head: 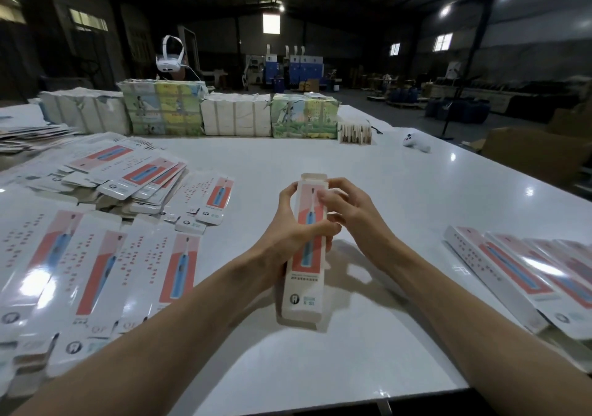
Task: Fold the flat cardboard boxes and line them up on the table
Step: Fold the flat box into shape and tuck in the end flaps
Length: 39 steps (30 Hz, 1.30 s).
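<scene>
Holding 1 box (304, 274) over the table (384, 172) near its middle, long axis running 12 to 6 o'clock, printed front up, end flap open at 12 o'clock. Gripping it with the left hand (285, 226) from 9 o'clock: grip closed round the left edge, thumb laid across the front. Meeting it with the right hand (352, 214) from 3 o'clock: grip bent round the upper right edge, 1 fingertip on the front near the top. Hard to tell whether the lower end touches the table.

Lying at 9 o'clock of the box, well apart: flat boxes (96, 271) spread side by side, printed sides up. Heaped beyond those, at 10 o'clock: a loose pile (128, 172) of more flats. Lined up at 3 to 4 o'clock, near the table's right edge: folded boxes (512, 271) in a row, leaning on one another. Standing along the far side at 12 o'clock: wrapped bundles (237, 118) in a line, with a white headset (169, 53) seen above them at 11 o'clock. Resting at 1 o'clock: a small stack (355, 132) just beside the last bundle, and a white controller (416, 143) further right, apart from it.
</scene>
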Motion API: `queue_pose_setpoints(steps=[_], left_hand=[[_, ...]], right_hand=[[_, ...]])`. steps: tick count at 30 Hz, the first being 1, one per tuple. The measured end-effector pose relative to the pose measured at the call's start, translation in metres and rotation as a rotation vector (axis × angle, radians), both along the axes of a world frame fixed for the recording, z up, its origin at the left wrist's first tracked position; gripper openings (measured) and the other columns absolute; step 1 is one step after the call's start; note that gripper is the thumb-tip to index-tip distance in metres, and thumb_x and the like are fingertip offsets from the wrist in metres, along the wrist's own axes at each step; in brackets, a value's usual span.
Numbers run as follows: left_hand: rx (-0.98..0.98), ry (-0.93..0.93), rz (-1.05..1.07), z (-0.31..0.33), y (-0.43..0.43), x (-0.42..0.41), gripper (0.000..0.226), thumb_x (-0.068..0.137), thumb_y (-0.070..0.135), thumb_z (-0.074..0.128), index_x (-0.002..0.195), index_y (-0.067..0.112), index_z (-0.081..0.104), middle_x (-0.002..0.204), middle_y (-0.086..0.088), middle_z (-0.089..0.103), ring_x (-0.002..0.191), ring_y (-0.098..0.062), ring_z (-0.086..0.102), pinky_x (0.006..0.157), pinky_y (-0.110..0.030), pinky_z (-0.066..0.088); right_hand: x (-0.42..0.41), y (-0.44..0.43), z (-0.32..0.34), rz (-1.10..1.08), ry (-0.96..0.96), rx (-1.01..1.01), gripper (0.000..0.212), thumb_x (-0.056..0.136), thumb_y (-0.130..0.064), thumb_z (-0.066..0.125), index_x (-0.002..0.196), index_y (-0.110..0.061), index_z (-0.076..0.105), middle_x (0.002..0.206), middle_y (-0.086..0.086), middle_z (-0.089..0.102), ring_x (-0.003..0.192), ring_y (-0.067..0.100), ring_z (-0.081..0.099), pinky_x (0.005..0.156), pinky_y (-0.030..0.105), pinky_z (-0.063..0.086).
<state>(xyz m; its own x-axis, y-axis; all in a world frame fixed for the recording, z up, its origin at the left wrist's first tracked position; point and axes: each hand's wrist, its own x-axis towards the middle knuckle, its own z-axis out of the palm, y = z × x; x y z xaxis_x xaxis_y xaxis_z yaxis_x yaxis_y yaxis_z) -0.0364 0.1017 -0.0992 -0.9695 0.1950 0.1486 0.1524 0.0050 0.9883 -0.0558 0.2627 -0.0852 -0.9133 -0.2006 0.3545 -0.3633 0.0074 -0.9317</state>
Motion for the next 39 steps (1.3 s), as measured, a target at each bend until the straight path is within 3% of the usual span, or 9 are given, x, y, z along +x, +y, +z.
queue_pose_setpoints(steps=[4, 8, 12, 16, 22, 26, 30, 39], left_hand=[[-0.033, 0.01, -0.015, 0.003, 0.003, 0.003, 0.099, 0.07, 0.039, 0.087, 0.143, 0.056, 0.023, 0.112, 0.002, 0.064, 0.086, -0.009, 0.077, 0.061, -0.02, 0.059], [-0.123, -0.021, -0.045, 0.004, 0.008, 0.007, 0.097, 0.072, 0.04, 0.086, 0.144, 0.054, 0.024, 0.12, -0.001, 0.063, 0.093, -0.026, 0.075, 0.067, -0.025, 0.062], [-0.148, -0.022, -0.052, 0.001, 0.005, 0.005, 0.087, 0.084, 0.029, 0.086, 0.144, 0.05, 0.026, 0.116, -0.002, 0.064, 0.089, -0.024, 0.076, 0.065, -0.023, 0.06], [-0.159, -0.037, -0.058, 0.001, 0.005, 0.005, 0.09, 0.075, 0.039, 0.085, 0.143, 0.05, 0.027, 0.114, -0.002, 0.065, 0.083, -0.016, 0.078, 0.063, -0.022, 0.06], [-0.185, -0.025, -0.05, -0.002, 0.008, 0.002, 0.089, 0.082, 0.033, 0.086, 0.142, 0.052, 0.024, 0.113, -0.001, 0.063, 0.078, -0.01, 0.077, 0.059, -0.02, 0.059], [-0.193, -0.014, -0.026, -0.002, 0.009, 0.002, 0.094, 0.075, 0.036, 0.086, 0.14, 0.053, 0.021, 0.116, -0.002, 0.06, 0.084, -0.024, 0.075, 0.062, -0.021, 0.06], [-0.192, 0.012, -0.01, -0.002, 0.007, 0.001, 0.089, 0.085, 0.025, 0.086, 0.139, 0.051, 0.02, 0.113, -0.001, 0.058, 0.08, -0.022, 0.075, 0.06, -0.019, 0.058], [-0.224, 0.055, -0.022, 0.001, 0.006, 0.006, 0.096, 0.085, 0.022, 0.086, 0.143, 0.055, 0.017, 0.118, -0.001, 0.055, 0.09, -0.025, 0.073, 0.061, -0.018, 0.058]], right_hand=[[-0.006, 0.005, -0.001, -0.131, 0.004, -0.106, 0.029, 0.107, -0.044, 0.056, 0.123, -0.02, 0.059, 0.103, 0.006, 0.078, 0.094, 0.03, 0.078, 0.078, 0.033, 0.062], [-0.013, 0.012, 0.0, -0.188, 0.0, -0.118, 0.021, 0.106, -0.023, 0.061, 0.125, -0.017, 0.064, 0.101, 0.008, 0.08, 0.095, 0.03, 0.078, 0.082, 0.036, 0.065], [-0.011, 0.014, 0.0, -0.165, 0.045, -0.069, 0.015, 0.104, -0.009, 0.061, 0.115, -0.008, 0.071, 0.102, 0.009, 0.08, 0.094, 0.03, 0.079, 0.082, 0.038, 0.065], [-0.009, 0.015, 0.001, -0.18, 0.08, -0.028, 0.018, 0.104, 0.0, 0.055, 0.112, -0.005, 0.07, 0.103, 0.01, 0.079, 0.094, 0.031, 0.078, 0.082, 0.04, 0.065], [-0.007, 0.016, 0.009, -0.064, -0.065, -0.206, 0.027, 0.105, -0.021, 0.06, 0.108, 0.004, 0.071, 0.104, 0.014, 0.078, 0.097, 0.032, 0.076, 0.078, 0.034, 0.061], [-0.009, 0.018, 0.009, -0.049, -0.142, -0.265, 0.013, 0.098, -0.011, 0.069, 0.101, 0.0, 0.076, 0.099, 0.012, 0.079, 0.093, 0.028, 0.077, 0.078, 0.035, 0.063], [-0.011, 0.016, 0.009, -0.036, -0.194, -0.299, 0.014, 0.097, -0.005, 0.068, 0.09, -0.005, 0.08, 0.095, 0.013, 0.078, 0.089, 0.027, 0.075, 0.078, 0.037, 0.065], [-0.011, 0.021, 0.011, -0.01, -0.188, -0.308, 0.019, 0.098, -0.004, 0.067, 0.087, -0.008, 0.082, 0.096, 0.012, 0.078, 0.089, 0.024, 0.076, 0.074, 0.033, 0.063]])
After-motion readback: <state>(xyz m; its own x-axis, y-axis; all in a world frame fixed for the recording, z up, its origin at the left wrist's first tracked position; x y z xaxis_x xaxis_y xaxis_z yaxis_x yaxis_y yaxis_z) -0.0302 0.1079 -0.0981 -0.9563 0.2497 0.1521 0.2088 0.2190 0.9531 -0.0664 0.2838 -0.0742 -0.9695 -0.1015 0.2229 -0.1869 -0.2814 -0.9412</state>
